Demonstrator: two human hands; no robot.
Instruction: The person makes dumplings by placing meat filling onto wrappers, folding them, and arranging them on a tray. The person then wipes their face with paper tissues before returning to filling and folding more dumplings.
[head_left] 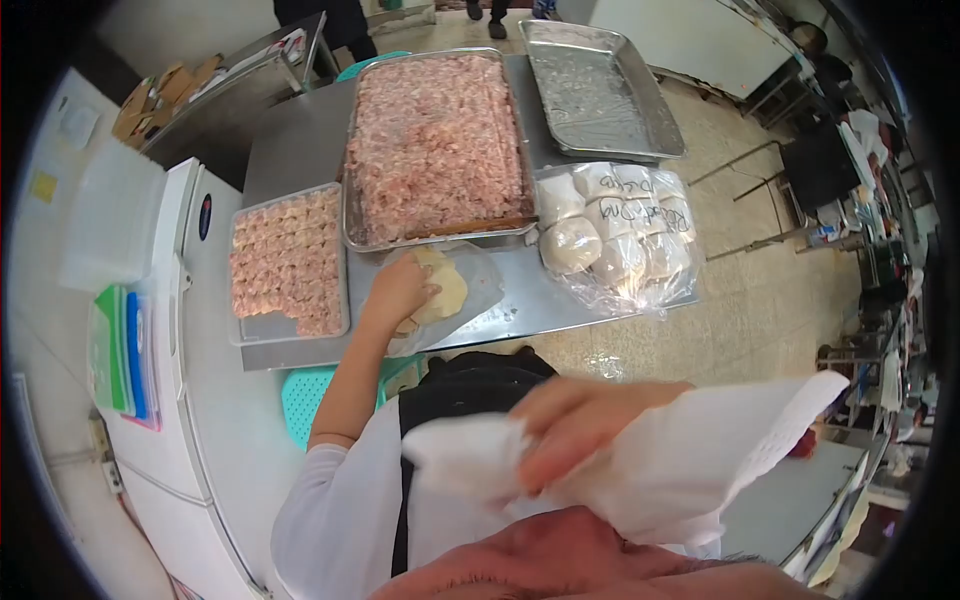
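My left hand [402, 292] has its fingers curled onto a stack of thin, pale yellow dough wrappers [449, 287], which lies on a clear plastic bag [484, 283]. My right hand [580, 425] is raised close to my face, blurred, and closed on a white paper towel [690, 455]. Beyond the wrappers is a deep metal tray [348, 215] heaped with pinkish ground meat filling [430, 140]. A flat brown stick [470, 228] rests along the tray's near edge. To the left, a clear plastic tray [262, 328] holds rows of filled dumplings [285, 260].
On the right of the metal table [520, 312] sits a clear bag of round white dough pieces [618, 235] with handwriting on it. Behind it is a metal pan [600, 95]. A turquoise basket [305, 405] stands below, beside a white fridge [225, 300]. People's legs [335, 22] show at the back.
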